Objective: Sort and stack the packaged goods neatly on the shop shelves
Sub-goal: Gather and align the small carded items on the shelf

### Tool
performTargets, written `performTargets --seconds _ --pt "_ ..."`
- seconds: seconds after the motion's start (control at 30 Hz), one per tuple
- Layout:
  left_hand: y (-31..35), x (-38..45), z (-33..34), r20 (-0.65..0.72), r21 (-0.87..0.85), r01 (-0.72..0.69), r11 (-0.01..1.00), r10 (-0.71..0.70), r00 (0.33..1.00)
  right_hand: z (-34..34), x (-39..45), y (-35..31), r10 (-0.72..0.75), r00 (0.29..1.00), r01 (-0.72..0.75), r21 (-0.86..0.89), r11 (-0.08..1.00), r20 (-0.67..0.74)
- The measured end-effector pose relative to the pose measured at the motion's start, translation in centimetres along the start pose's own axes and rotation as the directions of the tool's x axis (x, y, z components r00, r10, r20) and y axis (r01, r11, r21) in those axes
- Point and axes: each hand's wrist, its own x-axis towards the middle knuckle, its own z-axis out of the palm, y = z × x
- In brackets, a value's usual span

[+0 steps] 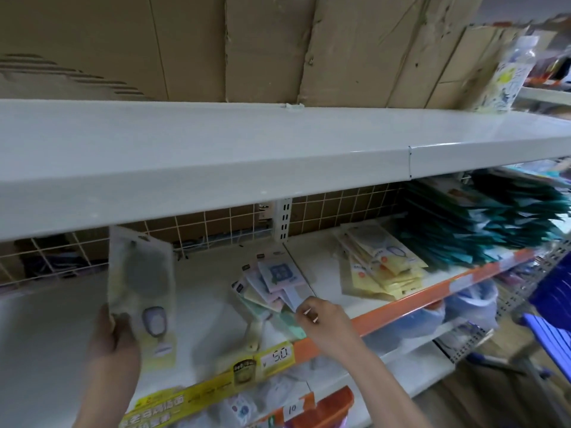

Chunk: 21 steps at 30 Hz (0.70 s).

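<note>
- I see my left hand (112,330) gripping a pale yellow packet (142,291) by its lower edge, upright, at eight o'clock over the middle shelf (46,335).
- My right hand (321,316) pinches the bottom end of a fanned pile of pastel packets (272,281) lying on that shelf near its orange front edge.
- At three o'clock lie a stack of yellow packets (380,267) and, just beyond it, teal packets (494,223).
- A price tag (278,355) sits on the shelf's edge, at six o'clock.

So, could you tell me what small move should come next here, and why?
Probably draw the fanned pastel packs square with the right hand, which pinches one at its near end; they lie splayed, and the left hand holds a yellow pack awaiting a place.
</note>
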Motion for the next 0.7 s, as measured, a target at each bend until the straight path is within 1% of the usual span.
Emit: performTargets --seconds 0.03,0.07,0.1,0.17,0.23,0.37,0.47,0.53,0.6,0.7 --pt "1.0 -0.9 0.7 0.056 -0.007 -0.05 0.999 0.05 0.997 -0.4 0.1 0.3 0.001 1.0 -0.001 0.003 1.0 0.006" --pt "1.2 -1.6 1.8 0.059 -0.071 -0.028 0.997 0.032 0.998 -0.9 0.2 0.8 0.002 1.0 -0.002 0.003 1.0 0.01" --pt "2.4 -2.7 2.5 0.129 -0.09 -0.003 0.996 0.014 0.992 -1.4 0.2 1.4 0.003 1.0 -0.003 0.003 1.0 0.012" --pt "3.6 -3.8 4.4 0.18 -0.122 -0.005 0.992 0.027 0.983 -2.8 0.5 2.8 0.005 1.0 -0.005 0.009 1.0 0.011" --pt "5.3 -5.7 6.8 0.181 -0.183 0.001 0.983 0.032 0.983 -4.4 0.8 4.6 0.009 1.0 -0.01 0.039 0.999 0.021" --pt "6.6 -7.6 12.4 0.231 -0.302 0.154 0.941 -0.085 0.969 -8.3 2.1 7.7 0.019 0.998 -0.026 0.125 0.992 0.057" --pt "6.0 -8.6 17.3 0.264 -0.28 0.232 0.932 -0.158 0.952 -11.6 3.4 10.2 0.009 0.997 -0.019 0.14 0.99 0.074" --pt "5.7 -9.1 20.6 0.258 -0.262 0.261 0.929 -0.193 0.947 -13.8 4.1 12.2 0.0 0.997 -0.009 0.114 0.993 0.08" --pt "6.5 -9.9 23.6 0.245 -0.283 0.272 0.92 -0.205 0.948 -15.9 5.0 14.3 -0.025 0.997 0.021 0.063 0.998 0.066" --pt "7.9 -10.7 27.7 0.269 -0.289 0.314 0.905 -0.238 0.933 -18.4 6.5 17.2 -0.027 0.998 0.026 0.021 0.999 0.065"
